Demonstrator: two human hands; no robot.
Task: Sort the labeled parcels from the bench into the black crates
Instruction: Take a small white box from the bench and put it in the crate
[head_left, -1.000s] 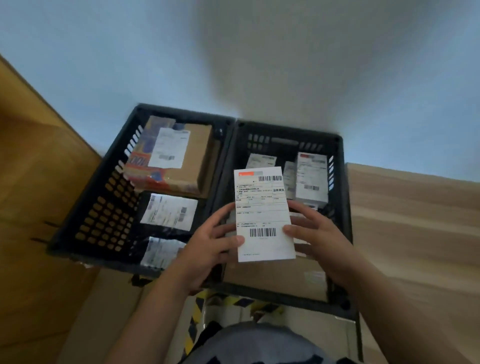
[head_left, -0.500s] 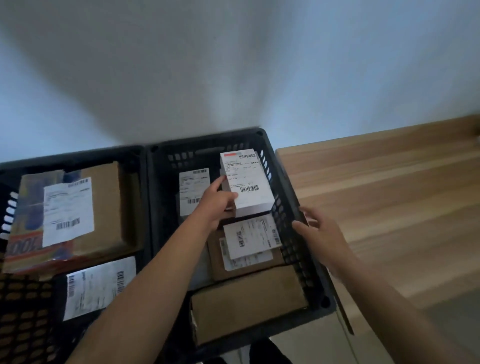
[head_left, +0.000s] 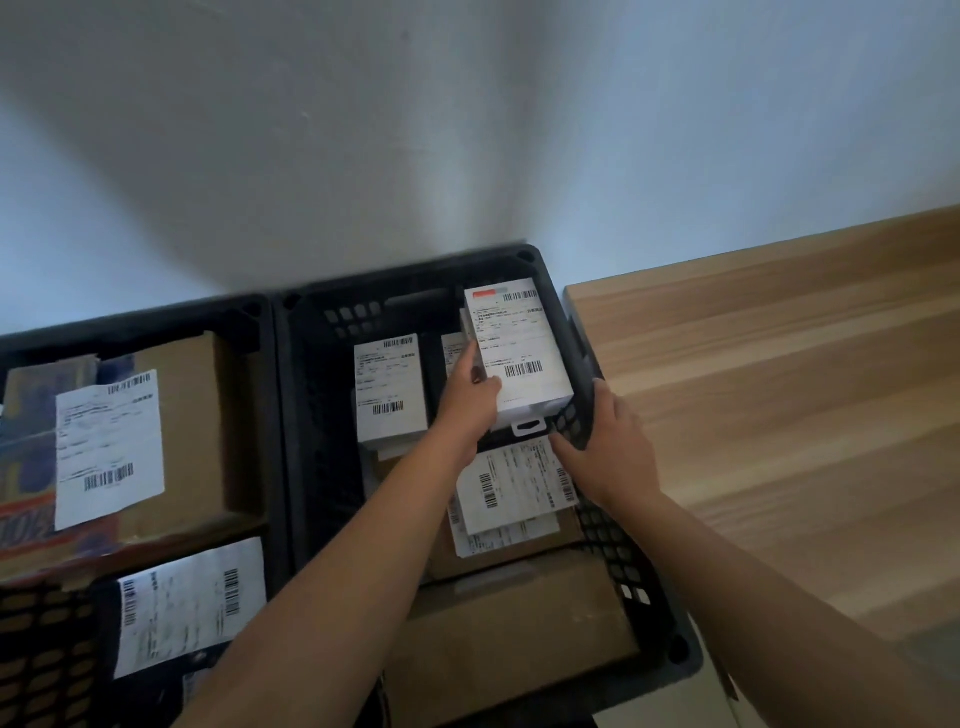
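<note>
Gripping the white labeled parcel along its left edge, the left hand has its thumb laid on the label face near the lower barcode and its fingers reaching up the parcel's side, so this grip is clamped on the parcel. That parcel sits tilted in the far right corner of the right black crate, its label with a red strip at the top facing up, its right edge against the crate's right wall. On that wall the right hand has its grip closed over the rim, thumb inside the crate and fingers draped on the outside by the table. Just left of the held parcel stands another white parcel with a barcode label, and a further label shows partly between the two. Below the hands lie flat parcels with white labels stacked over a brown cardboard box at the crate's near end. Touching it on the left, the left black crate holds a large brown box with a white label and, nearer, a dark parcel with a label. Light wood of the table runs to the right of the crates, against a pale wall.
</note>
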